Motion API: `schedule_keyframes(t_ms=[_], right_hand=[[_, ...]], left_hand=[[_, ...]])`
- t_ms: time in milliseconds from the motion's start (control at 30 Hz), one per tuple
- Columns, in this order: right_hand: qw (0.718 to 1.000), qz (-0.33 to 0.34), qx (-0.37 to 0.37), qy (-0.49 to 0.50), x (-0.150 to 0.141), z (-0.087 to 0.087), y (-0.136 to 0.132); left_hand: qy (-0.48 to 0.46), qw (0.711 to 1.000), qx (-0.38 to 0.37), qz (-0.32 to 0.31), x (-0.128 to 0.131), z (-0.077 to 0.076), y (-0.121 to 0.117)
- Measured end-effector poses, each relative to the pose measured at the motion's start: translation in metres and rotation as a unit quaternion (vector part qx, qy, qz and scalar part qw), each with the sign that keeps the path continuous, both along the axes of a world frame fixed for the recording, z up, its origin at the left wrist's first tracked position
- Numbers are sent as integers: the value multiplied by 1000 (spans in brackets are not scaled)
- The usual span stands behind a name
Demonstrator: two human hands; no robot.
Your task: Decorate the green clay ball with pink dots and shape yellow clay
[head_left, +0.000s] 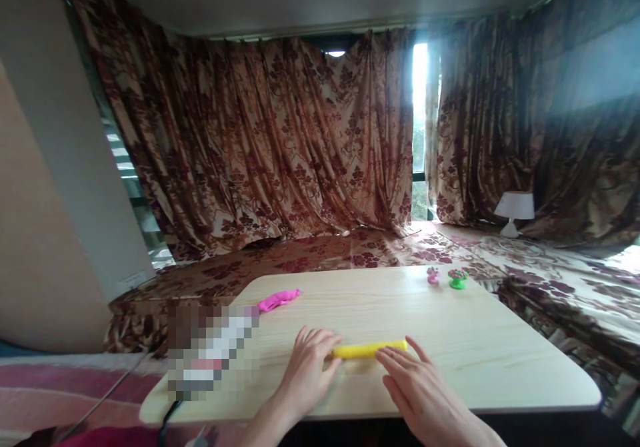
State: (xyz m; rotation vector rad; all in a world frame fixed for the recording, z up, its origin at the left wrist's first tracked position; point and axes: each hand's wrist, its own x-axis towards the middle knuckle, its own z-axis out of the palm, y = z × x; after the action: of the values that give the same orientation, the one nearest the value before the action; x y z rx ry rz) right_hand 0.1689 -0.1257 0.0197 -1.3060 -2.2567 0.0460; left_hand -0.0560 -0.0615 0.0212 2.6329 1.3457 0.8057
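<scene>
A yellow roll of what looks like modelling clay lies crosswise near the front of the pale wooden table. My left hand is at its left end, which sits between the curved fingers and the thumb. On the right end rest the outstretched fingers of my right hand, with the thumb apart from the roll. Farther back on the left is a bent pink piece that looks like clay.
Toward the back right stand a small pink figure and a green one with a dotted top. A blurred-out long object with a black cable lies at the left edge. Behind, a white lamp stands on a cloth-covered ledge.
</scene>
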Motion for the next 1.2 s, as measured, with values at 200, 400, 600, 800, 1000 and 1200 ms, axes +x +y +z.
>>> schedule_keyframes(t_ms=[200, 400, 600, 800, 1000, 1200], right_hand=[[998, -62, -7, -30, -7, 13, 37], [996, -5, -62, -60, -28, -15, 26], [995, 28, -67, -71, -25, -14, 14], [984, -101, -119, -91, -10, -7, 93], [994, -18, -58, -88, -22, -17, 37], [994, 9, -58, -92, -21, -12, 29]], left_hand=[[-13, 1000, -8, -13, 14, 2, -3], [-80, 995, -48, -21, 7, -6, -12], [-116, 990, -76, -36, 1, -14, -17], [-116, 991, -60, -13, 4, -17, -3], [-150, 986, -72, -24, 0, -19, -7], [-151, 984, -84, -31, -4, -17, -13]])
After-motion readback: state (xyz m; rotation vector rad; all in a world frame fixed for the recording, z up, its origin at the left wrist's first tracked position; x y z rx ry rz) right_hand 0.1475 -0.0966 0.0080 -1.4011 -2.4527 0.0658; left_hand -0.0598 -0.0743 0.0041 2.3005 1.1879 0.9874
